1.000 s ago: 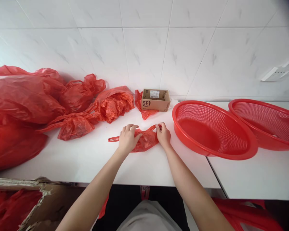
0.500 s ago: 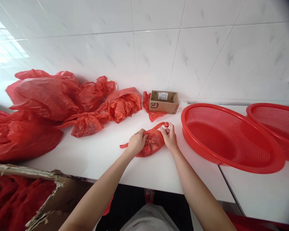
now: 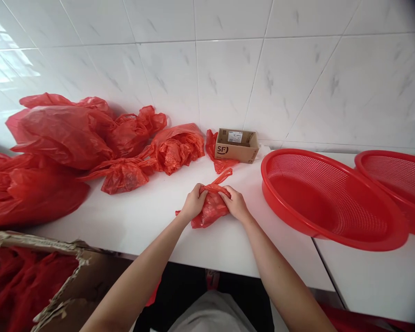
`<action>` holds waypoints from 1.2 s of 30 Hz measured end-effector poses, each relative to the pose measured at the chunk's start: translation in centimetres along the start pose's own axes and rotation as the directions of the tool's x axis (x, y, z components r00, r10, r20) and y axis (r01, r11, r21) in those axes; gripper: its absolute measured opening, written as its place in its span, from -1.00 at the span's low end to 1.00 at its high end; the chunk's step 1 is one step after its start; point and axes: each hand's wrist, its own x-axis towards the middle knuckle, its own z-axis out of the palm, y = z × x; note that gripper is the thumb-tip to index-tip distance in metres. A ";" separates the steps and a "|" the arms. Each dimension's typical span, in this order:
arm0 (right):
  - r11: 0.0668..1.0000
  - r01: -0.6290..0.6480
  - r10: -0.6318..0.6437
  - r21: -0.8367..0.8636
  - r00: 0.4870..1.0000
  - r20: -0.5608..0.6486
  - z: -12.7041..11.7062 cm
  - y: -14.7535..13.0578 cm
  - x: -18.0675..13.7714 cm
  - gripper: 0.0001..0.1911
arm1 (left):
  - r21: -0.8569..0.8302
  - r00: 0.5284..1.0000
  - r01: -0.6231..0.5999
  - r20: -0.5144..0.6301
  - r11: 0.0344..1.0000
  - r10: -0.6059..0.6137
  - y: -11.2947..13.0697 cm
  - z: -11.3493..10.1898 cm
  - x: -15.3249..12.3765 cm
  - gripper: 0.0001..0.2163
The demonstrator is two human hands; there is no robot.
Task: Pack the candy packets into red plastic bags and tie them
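Note:
A small red plastic bag point(image 3: 211, 210) with something lumpy inside rests on the white table in front of me. My left hand point(image 3: 194, 201) is closed on the bag's upper left edge, thumb pressed against the plastic. On the other side, my right hand point(image 3: 234, 201) grips the upper right edge between thumb and fingers. One handle strip of the bag sticks up past my right fingers toward the wall, and another end pokes out beneath my left wrist. What the bag contains cannot be made out through the plastic.
A small cardboard box point(image 3: 236, 148) stands by the tiled wall with a red bag point(image 3: 224, 164) beside it. Two red strainer baskets are at the right, the nearer one point(image 3: 273, 203) tilted. Filled red bags point(image 3: 65, 138) crowd the left. A torn carton point(image 3: 90, 272) sits lower left.
My right hand has moved left and let go of the handle strip, now holding the bag's upper edge. The bag is bunched narrower between both hands.

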 end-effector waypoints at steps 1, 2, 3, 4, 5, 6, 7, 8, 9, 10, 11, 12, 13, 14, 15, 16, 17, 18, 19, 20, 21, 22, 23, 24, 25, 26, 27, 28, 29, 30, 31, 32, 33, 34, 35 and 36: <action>1.000 -0.004 0.004 -0.017 1.000 -0.006 0.0 -0.1 0.0 -0.74 | 0.007 1.000 0.000 0.003 1.000 0.000 0.0 0.0 0.0 -0.84; 0.999 -0.011 0.011 -0.036 1.000 -0.013 0.0 -0.1 0.0 -0.73 | 0.016 1.000 0.000 0.006 1.000 0.000 0.0 0.0 0.0 -0.84; 0.998 -0.021 0.020 -0.057 1.000 -0.022 -0.1 -0.1 0.0 -0.72 | 0.027 1.000 -0.002 0.008 1.000 0.002 0.0 0.1 0.0 -0.84; 0.996 -0.034 0.031 -0.080 0.999 -0.034 -0.1 -0.1 0.0 -0.71 | 0.040 1.000 -0.006 0.011 0.999 0.005 -0.1 0.1 0.0 -0.85; 0.993 -0.049 0.044 -0.104 0.998 -0.047 -0.2 -0.1 0.1 -0.71 | 0.057 1.000 -0.010 0.014 0.998 0.010 -0.1 0.2 0.0 -0.85; 0.989 -0.066 0.058 -0.131 0.996 -0.061 -0.2 -0.1 0.1 -0.72 | 0.077 1.000 -0.015 0.018 0.997 0.014 -0.2 0.3 0.0 -0.86; 0.984 -0.084 0.073 -0.159 0.995 -0.074 -0.3 -0.1 0.1 -0.72 | 0.102 1.000 -0.019 0.024 0.995 0.017 -0.3 0.4 0.1 -0.86; 0.977 -0.103 0.088 -0.188 0.992 -0.086 -0.4 0.0 0.2 -0.72 | 0.131 0.999 -0.021 0.030 0.991 0.018 -0.3 0.4 0.1 -0.87; 0.969 -0.120 0.101 -0.216 0.990 -0.095 -0.4 0.0 0.2 -0.73 | 0.164 0.999 -0.022 0.036 0.986 0.016 -0.4 0.5 0.1 -0.87; 0.961 -0.134 0.111 -0.243 0.988 -0.103 -0.4 0.0 0.2 -0.73 | 0.201 0.999 -0.021 0.043 0.979 0.012 -0.4 0.6 0.1 -0.87; 0.953 -0.143 0.118 -0.267 0.987 -0.108 -0.5 0.0 0.2 -0.74 | 0.241 0.999 -0.018 0.049 0.970 0.006 -0.4 0.7 0.2 -0.88; 0.946 -0.149 0.121 -0.289 0.986 -0.110 -0.5 -0.1 0.1 -0.74 | 0.282 0.999 -0.014 0.053 0.959 -0.001 -0.4 0.7 0.2 -0.88; 0.940 -0.150 0.122 -0.307 0.986 -0.110 -0.5 -0.1 0.1 -0.75 | 0.322 0.998 -0.010 0.057 0.947 -0.009 -0.4 0.8 0.2 -0.87; 0.935 -0.151 0.122 -0.322 0.987 -0.107 -0.5 -0.2 0.1 -0.76 | 0.361 0.998 -0.006 0.060 0.933 -0.016 -0.3 0.9 0.2 -0.86; 0.930 -0.151 0.124 -0.336 0.987 -0.102 -0.5 -0.3 0.1 -0.78 | 0.396 0.998 -0.003 0.062 0.918 -0.024 -0.2 0.9 0.2 -0.85; 0.925 -0.152 0.126 -0.348 0.987 -0.097 -0.5 -0.3 0.1 -0.79 | 0.428 0.998 0.000 0.064 0.904 -0.030 -0.1 1.0 0.2 -0.84; 0.921 -0.155 0.130 -0.359 0.987 -0.091 -0.5 -0.4 0.0 -0.80 | 0.456 0.997 0.001 0.066 0.890 -0.035 0.0 1.1 0.2 -0.83; 0.916 -0.157 0.134 -0.368 0.987 -0.087 -0.5 -0.5 0.0 -0.81 | 0.481 0.997 0.003 0.067 0.877 -0.040 0.0 1.2 0.2 -0.82; 0.912 -0.160 0.139 -0.377 0.987 -0.083 -0.6 -0.5 0.1 -0.82 | 0.502 0.997 0.004 0.068 0.865 -0.044 0.1 1.2 0.2 -0.82; 0.909 -0.162 0.142 -0.384 0.987 -0.081 -0.6 -0.5 0.1 -0.83 | 0.522 0.996 0.005 0.069 0.853 -0.048 0.2 1.3 0.2 -0.82; 0.906 -0.164 0.145 -0.389 0.986 -0.078 -0.6 -0.6 0.1 -0.83 | 0.538 0.996 0.004 0.070 0.843 -0.050 0.2 1.3 0.2 -0.82; 0.904 -0.166 0.148 -0.394 0.986 -0.075 -0.6 -0.6 0.0 -0.83 | 0.552 0.996 0.003 0.072 0.834 -0.052 0.2 1.3 0.2 -0.82; 0.902 -0.168 0.151 -0.398 0.986 -0.073 -0.6 -0.6 0.0 -0.83 | 0.565 0.996 0.003 0.073 0.825 -0.053 0.2 1.4 0.2 -0.81; 0.900 -0.170 0.154 -0.401 0.986 -0.071 -0.6 -0.7 0.0 -0.83 | 0.575 0.996 0.002 0.075 0.818 -0.055 0.2 1.4 0.2 -0.81; 0.899 -0.171 0.157 -0.403 0.985 -0.069 -0.6 -0.7 0.0 -0.83 | 0.584 0.996 0.001 0.076 0.812 -0.056 0.2 1.4 0.1 -0.80; 0.898 -0.172 0.158 -0.404 0.985 -0.067 -0.6 -0.7 0.0 -0.83 | 0.591 0.995 0.001 0.076 0.807 -0.057 0.1 1.4 0.1 -0.80; 0.898 -0.173 0.160 -0.404 0.985 -0.066 -0.6 -0.6 0.0 -0.82 | 0.597 0.996 0.001 0.075 0.802 -0.057 0.1 1.5 0.1 -0.80; 0.898 -0.174 0.161 -0.403 0.985 -0.066 -0.6 -0.6 0.0 -0.82 | 0.602 0.996 0.001 0.073 0.798 -0.056 0.0 1.5 0.1 -0.80; 0.899 -0.175 0.163 -0.402 0.985 -0.065 -0.6 -0.6 0.1 -0.82 | 0.606 0.996 0.000 0.070 0.796 -0.054 0.0 1.6 0.1 -0.80; 0.900 -0.178 0.165 -0.399 0.984 -0.065 -0.5 -0.6 0.1 -0.82 | 0.609 0.997 0.000 0.066 0.793 -0.051 -0.1 1.7 0.1 -0.80; 0.901 -0.180 0.168 -0.395 0.984 -0.065 -0.5 -0.5 0.1 -0.82 | 0.611 0.997 0.000 0.062 0.792 -0.047 -0.1 1.7 0.0 -0.79; 0.903 -0.182 0.171 -0.390 0.983 -0.063 -0.5 -0.5 0.1 -0.82 | 0.612 0.997 -0.002 0.057 0.791 -0.042 -0.2 1.8 0.0 -0.79; 0.905 -0.183 0.174 -0.383 0.983 -0.060 -0.5 -0.5 0.1 -0.81 | 0.612 0.998 -0.005 0.053 0.791 -0.035 -0.2 1.8 -0.1 -0.79; 0.909 -0.183 0.175 -0.373 0.983 -0.055 -0.6 -0.6 0.1 -0.79 | 0.610 0.998 -0.009 0.050 0.792 -0.027 -0.3 1.9 -0.2 -0.79; 0.915 -0.181 0.175 -0.361 0.983 -0.050 -0.7 -0.7 0.0 -0.77 | 0.606 0.999 -0.015 0.048 0.795 -0.017 -0.4 1.8 -0.3 -0.79; 0.921 -0.177 0.172 -0.348 0.984 -0.044 -0.8 -0.8 -0.1 -0.75 | 0.601 0.999 -0.023 0.046 0.799 -0.006 -0.4 1.8 -0.4 -0.79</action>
